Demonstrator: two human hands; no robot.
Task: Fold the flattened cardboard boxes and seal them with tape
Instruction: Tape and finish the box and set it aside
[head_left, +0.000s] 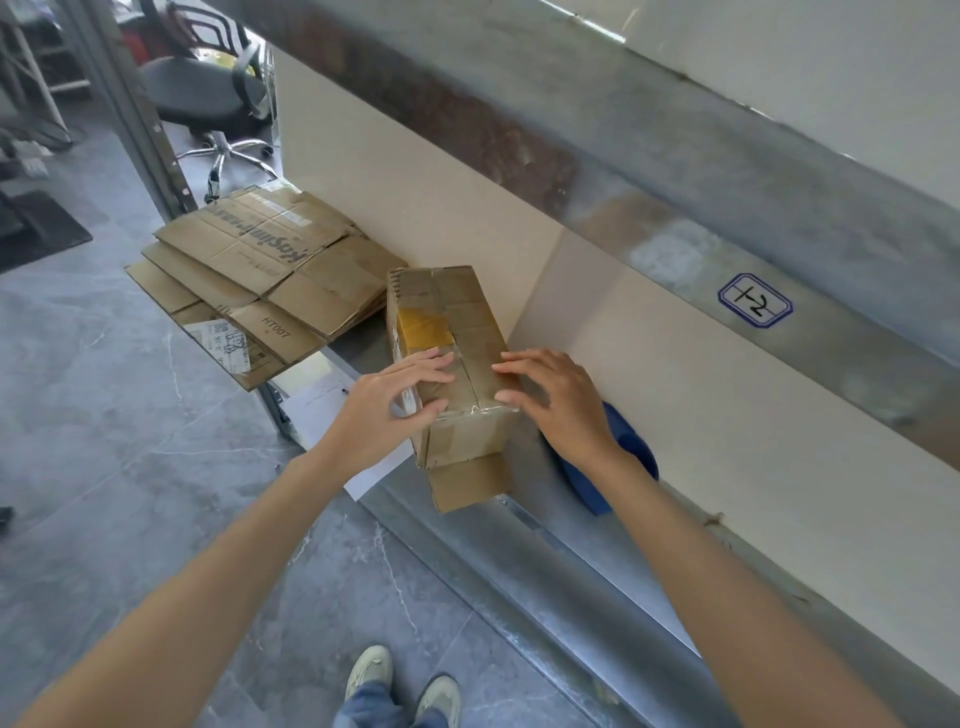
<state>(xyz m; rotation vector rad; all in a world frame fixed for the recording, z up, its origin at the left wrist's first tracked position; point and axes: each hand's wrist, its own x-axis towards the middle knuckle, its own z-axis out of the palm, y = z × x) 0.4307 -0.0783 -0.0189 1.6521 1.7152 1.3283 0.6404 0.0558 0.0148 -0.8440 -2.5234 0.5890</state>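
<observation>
Cardboard, brown and worn, makes up the folded box (457, 332), which lies lengthwise on the grey metal ledge (530, 566) close to the pale wall panel (675, 389). A yellow tape patch (422, 326) sits on its top, clear tape (470, 410) shines across the near top edge, and 1 flap (470, 486) at the near end hangs open. The left hand (387, 410) rests on the box's left top edge, fingers spread and nearly straight, gripping nothing. The right hand (561, 402) is likewise open, its fingertips touching the right top edge. Partly under the right wrist is a blue object (631, 447) I cannot identify. A white sheet of paper (322, 410) lies below the left wrist. A stack of flattened boxes (270, 270) rests just beside the folded box's far end. 2 pale shoes (369, 670) stand on the grey floor, and an office chair (208, 93) is well apart, behind
</observation>
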